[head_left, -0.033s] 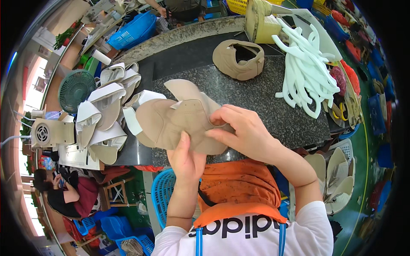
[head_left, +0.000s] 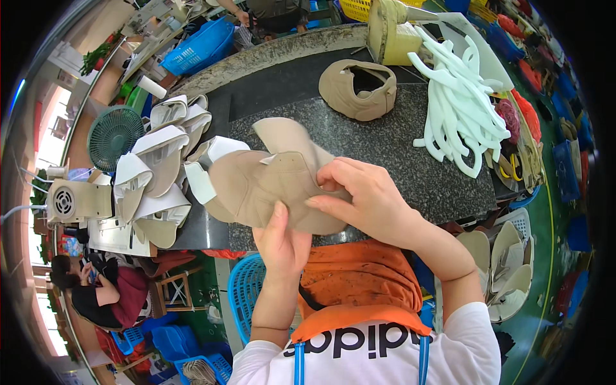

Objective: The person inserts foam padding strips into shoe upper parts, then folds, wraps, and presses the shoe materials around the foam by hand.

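Bright, fairly even light; windows (head_left: 52, 144) at left blow out. Strong fisheye bend, black corners. Held cap (head_left: 273, 186) motion-blurred, mostly upper flap (head_left: 282, 136); speckled surface (head_left: 398, 170) sharp.

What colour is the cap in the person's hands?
The cap is a plain tan-brown, seen best in the head view.

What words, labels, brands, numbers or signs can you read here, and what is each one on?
White T-shirt: large black lettering, upside down in this view and partly covered by the orange apron; I won't copy it out.
Tan baseball cap held by the left hand and right hand: no lettering shows.
Elsewhere: any print is too small or blurred to read.
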`<act>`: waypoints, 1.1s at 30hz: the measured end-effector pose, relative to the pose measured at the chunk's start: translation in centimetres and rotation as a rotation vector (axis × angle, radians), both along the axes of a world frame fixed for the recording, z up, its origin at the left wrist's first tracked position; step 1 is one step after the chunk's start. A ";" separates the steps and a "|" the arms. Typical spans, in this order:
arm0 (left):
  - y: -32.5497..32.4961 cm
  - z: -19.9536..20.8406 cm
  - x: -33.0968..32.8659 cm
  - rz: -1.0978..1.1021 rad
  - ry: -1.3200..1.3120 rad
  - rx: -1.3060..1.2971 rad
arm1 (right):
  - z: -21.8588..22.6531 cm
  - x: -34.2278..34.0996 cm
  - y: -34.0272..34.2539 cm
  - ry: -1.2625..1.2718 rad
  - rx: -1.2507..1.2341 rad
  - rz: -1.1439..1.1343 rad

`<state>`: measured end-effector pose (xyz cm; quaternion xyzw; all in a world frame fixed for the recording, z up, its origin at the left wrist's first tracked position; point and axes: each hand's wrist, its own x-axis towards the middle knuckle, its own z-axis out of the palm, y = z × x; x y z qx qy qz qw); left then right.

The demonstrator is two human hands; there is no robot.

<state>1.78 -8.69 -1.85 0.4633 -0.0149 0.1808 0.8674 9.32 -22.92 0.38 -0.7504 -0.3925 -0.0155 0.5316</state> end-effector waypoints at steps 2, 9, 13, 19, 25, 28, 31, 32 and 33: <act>-0.4 0.0 -0.2 -0.037 0.014 -0.141 | 0.3 -0.2 0.1 -0.109 -0.037 -0.095; 0.0 -0.6 0.3 -0.040 -0.003 -0.237 | -0.1 -0.1 0.1 0.155 0.017 0.104; -1.1 -0.6 0.4 0.018 0.048 -0.110 | 0.7 0.3 0.6 0.055 0.127 -0.043; 0.6 -1.8 0.2 -0.306 -0.094 -0.447 | 0.6 -0.1 0.2 -0.045 0.068 0.000; 0.1 -1.1 -0.3 -0.327 -0.016 -0.423 | -1.7 0.7 -0.5 0.046 0.126 0.085; 0.4 -1.1 -0.4 -0.371 -0.064 -0.422 | -1.8 0.7 -0.1 -0.164 0.119 0.022; 1.0 -1.2 -0.4 -0.320 -0.061 -0.344 | 0.5 0.5 0.0 -0.097 0.179 -0.058; 1.1 -1.2 -0.4 -0.259 -0.016 -0.271 | 0.9 0.5 -0.2 -0.098 0.181 -0.053; 1.0 -1.2 -0.4 -0.265 -0.017 -0.271 | 1.1 0.5 -0.5 -0.070 0.125 -0.037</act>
